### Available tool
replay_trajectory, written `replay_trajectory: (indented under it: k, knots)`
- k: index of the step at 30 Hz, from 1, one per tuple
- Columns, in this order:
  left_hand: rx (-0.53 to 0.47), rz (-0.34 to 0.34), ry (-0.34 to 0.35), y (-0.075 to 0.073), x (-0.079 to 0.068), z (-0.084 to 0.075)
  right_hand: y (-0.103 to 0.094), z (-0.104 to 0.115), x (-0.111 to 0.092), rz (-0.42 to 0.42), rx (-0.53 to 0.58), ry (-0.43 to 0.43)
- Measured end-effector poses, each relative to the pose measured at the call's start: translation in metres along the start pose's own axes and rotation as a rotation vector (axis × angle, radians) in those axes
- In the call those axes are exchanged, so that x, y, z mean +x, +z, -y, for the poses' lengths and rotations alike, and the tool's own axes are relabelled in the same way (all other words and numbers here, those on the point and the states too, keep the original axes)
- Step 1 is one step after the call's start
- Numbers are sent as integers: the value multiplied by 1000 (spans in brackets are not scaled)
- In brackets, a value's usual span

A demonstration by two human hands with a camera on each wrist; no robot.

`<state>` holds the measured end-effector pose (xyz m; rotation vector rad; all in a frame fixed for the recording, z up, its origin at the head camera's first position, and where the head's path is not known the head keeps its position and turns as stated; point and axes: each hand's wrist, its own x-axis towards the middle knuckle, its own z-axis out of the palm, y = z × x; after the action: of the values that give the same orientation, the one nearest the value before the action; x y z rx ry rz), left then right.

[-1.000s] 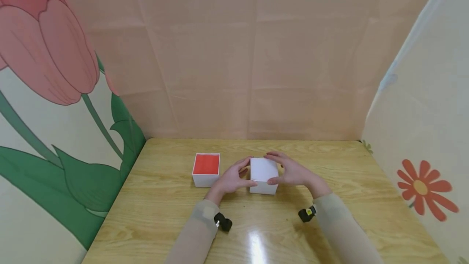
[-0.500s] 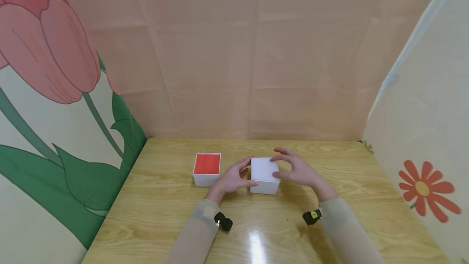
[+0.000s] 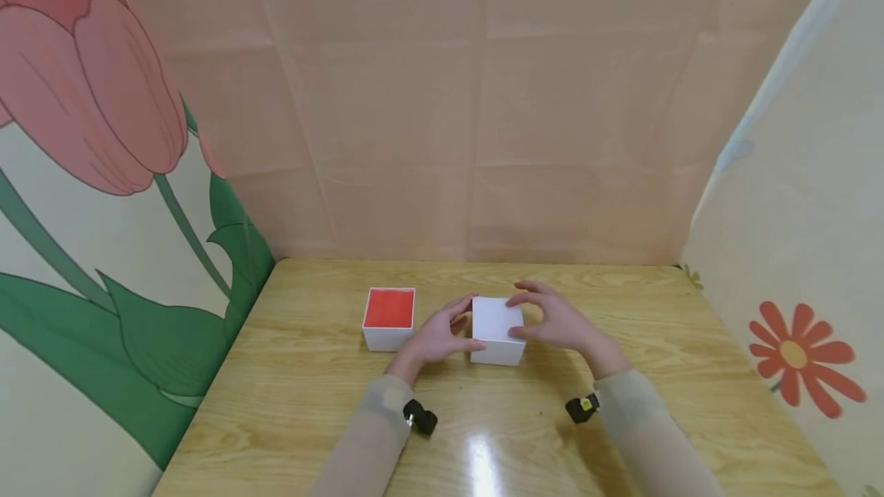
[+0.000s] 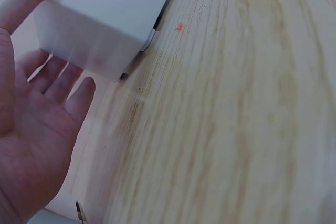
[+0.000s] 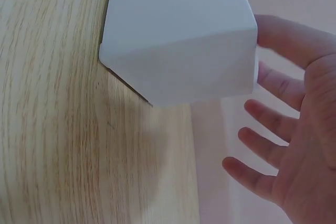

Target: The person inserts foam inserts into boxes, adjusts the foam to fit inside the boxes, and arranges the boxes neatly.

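A white square box (image 3: 498, 319) stands on the wooden table between my hands. My left hand (image 3: 440, 336) holds it at its left side, thumb at the front corner and index finger at the back corner. In the left wrist view its other fingers lie along the side of the box (image 4: 86, 40). The thumb and index finger of my right hand (image 3: 552, 322) touch the right part of the box's top, spread apart. Seen from the right wrist, the other fingers hang loosely beside the box (image 5: 194, 69). What the box contains is hidden.
Left of my left hand stands a second white box (image 3: 388, 339) with a red square surface (image 3: 390, 308) inside its white rim. A pink cloth (image 3: 387, 136) hangs behind the table (image 3: 304, 405). Flower-printed sheets (image 3: 773, 236) flank both sides.
My right thumb and index finger have shifted from the front and back edges of the white box up onto the right part of its top. My left hand and both boxes keep their places.
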<state>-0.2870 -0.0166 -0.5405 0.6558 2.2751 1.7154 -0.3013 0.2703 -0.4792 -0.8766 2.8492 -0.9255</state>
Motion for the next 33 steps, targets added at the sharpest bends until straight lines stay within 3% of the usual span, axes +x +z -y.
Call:
replay_trajectory:
  k: [17,26,33]
  knots:
    - [27,7,1,-1,1,3,5,6,4,18,-113,1]
    - [29,21,20,-3,0,2,11,24,24,-28,-164,-119]
    - [27,32,34,-3,1,3,19,34,31,16,-242,-100]
